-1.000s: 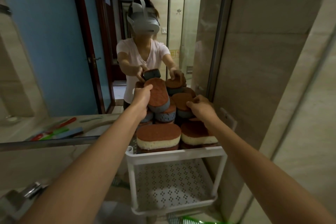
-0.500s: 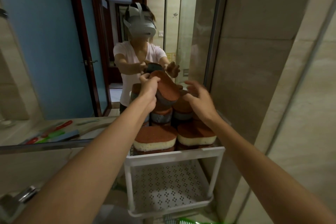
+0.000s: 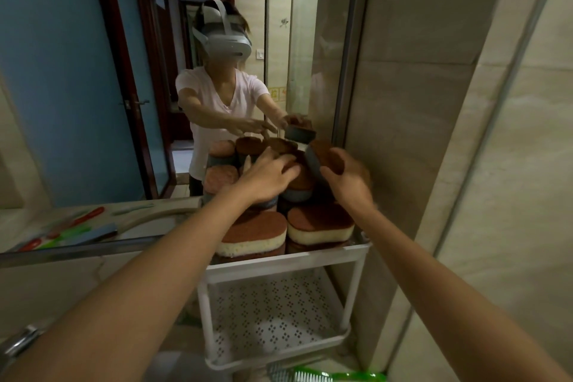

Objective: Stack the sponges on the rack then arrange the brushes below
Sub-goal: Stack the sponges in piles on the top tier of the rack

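We are stacking sponges on the top shelf of the white plastic rack; no brush is placed yet.
Our left hand, fingers spread, is resting on the pile of brown-topped sponges towards the shelf's back edge, while our right hand is gripping a tilted grey-sided, brown-topped sponge above the back right corner. Next, we judge, it needs laying flat on the pile. The perforated lower shelf is waiting for the green brush.

White rack, its lower shelf dotted with diamond clusters. On the rack, sponges rust-brown over cream or grey. Below the rack, a green brush.
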